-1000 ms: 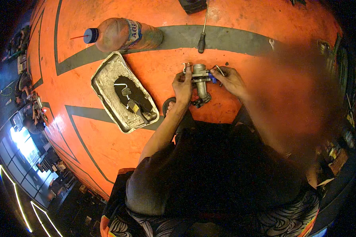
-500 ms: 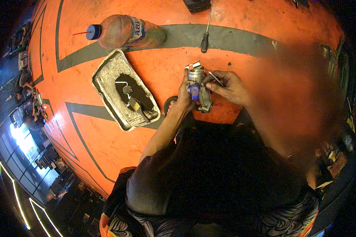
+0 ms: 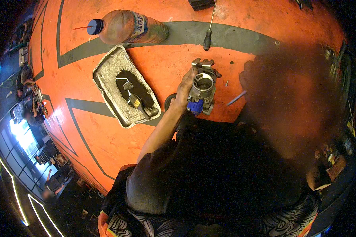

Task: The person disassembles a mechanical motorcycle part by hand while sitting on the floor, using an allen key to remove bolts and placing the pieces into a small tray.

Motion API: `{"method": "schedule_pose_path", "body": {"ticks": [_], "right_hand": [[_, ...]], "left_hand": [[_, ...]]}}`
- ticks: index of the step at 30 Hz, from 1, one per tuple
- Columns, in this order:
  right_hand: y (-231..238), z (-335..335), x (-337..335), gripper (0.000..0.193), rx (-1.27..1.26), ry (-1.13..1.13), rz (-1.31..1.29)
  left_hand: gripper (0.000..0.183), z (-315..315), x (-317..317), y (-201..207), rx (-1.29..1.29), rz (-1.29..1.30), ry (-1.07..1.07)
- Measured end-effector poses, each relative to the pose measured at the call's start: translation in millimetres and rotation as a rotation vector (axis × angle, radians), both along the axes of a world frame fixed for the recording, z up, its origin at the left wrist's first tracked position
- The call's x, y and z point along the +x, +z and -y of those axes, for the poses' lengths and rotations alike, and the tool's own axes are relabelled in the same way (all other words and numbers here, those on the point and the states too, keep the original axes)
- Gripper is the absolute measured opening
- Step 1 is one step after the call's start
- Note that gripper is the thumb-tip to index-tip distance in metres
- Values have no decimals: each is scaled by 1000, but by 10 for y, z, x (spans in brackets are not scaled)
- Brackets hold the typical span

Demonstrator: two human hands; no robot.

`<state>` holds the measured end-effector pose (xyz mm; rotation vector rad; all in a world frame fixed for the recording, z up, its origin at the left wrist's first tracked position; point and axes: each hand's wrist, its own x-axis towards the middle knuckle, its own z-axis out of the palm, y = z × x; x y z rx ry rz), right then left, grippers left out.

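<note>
My left hand [image 3: 183, 90] is closed round a grey metal throttle body [image 3: 209, 94], gripping it from its left side. The round bore faces up toward me, and a blue plastic part [image 3: 195, 106] sits at its lower left. To the right, my right hand [image 3: 252, 77] is mostly lost in a dark blur, so its fingers do not show clearly. A thin rod [image 3: 236, 98] sticks out of that blur toward the lower left; whether the hand grips it is hidden. Between the throttle body and this hand, a small screw [image 3: 226, 83] lies on the orange floor.
A dirty metal tray [image 3: 106, 94] with dark liquid and a brush [image 3: 137, 103] stands left. Behind it lies a large plastic bottle [image 3: 126, 28] with a blue cap and red straw. A screwdriver [image 3: 207, 39] and a dark block [image 3: 201, 4] lie on the orange floor [image 3: 178, 59].
My right hand has drawn away from the throttle body to the right, into the blur. The throttle body has turned in my left hand, its bore now showing.
</note>
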<state>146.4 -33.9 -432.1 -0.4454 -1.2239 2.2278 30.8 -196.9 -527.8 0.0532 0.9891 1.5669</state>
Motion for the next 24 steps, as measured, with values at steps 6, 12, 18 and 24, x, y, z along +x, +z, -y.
{"method": "schedule_pose_path", "body": {"ticks": [6, 12, 18, 24], "right_hand": [[-160, 184, -208, 39, -284, 107, -55], [-240, 268, -212, 38, -235, 139, -16], [-223, 70, -162, 24, 790, 229, 289], [-265, -11, -106, 28, 103, 168, 397]], "left_hand": [[57, -26, 79, 54, -178, -173, 2], [48, -26, 98, 51, -143, -163, 40], [48, -12, 140, -72, -99, -309, 87], [51, -31, 79, -23, -227, -220, 35]]}}
